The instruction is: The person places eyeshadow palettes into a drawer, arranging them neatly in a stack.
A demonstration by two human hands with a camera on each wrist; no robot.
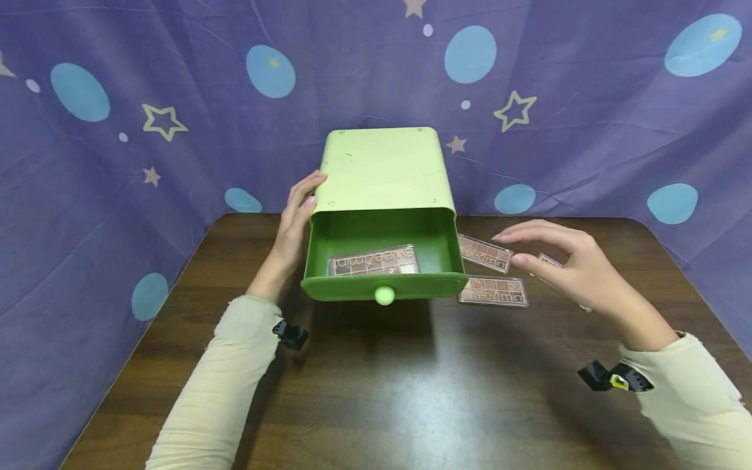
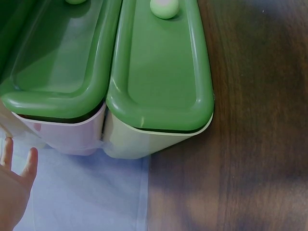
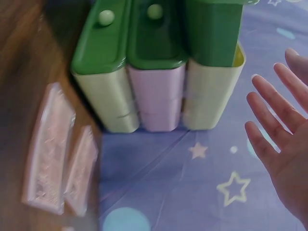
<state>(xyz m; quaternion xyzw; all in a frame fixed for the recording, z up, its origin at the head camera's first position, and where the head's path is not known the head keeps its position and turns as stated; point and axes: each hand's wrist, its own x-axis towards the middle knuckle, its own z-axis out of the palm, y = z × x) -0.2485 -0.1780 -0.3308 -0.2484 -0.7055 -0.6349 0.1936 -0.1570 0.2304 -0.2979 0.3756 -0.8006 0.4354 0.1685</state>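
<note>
A small drawer cabinet (image 1: 384, 170) with a pale yellow-green top has its upper green drawer (image 1: 341, 288) pulled out. Inside that drawer lies one eyeshadow palette (image 1: 375, 262) in a clear case. My left hand (image 1: 294, 225) rests against the cabinet's left side with fingers extended. Over the table to the right, my right hand (image 1: 572, 264) hovers with thumb and fingers apart, holding nothing. Near its fingertips lies a second palette (image 1: 484, 253), and another palette (image 1: 493, 292) is closer to me. One more palette (image 1: 549, 260) is partly hidden under the right hand.
Two lower drawers, the middle one in a pink casing (image 3: 158, 98) and the bottom one in a pale casing (image 3: 108, 98), are shut. The brown wooden table (image 1: 376, 405) meets a purple patterned curtain (image 1: 194, 78) behind and at the sides.
</note>
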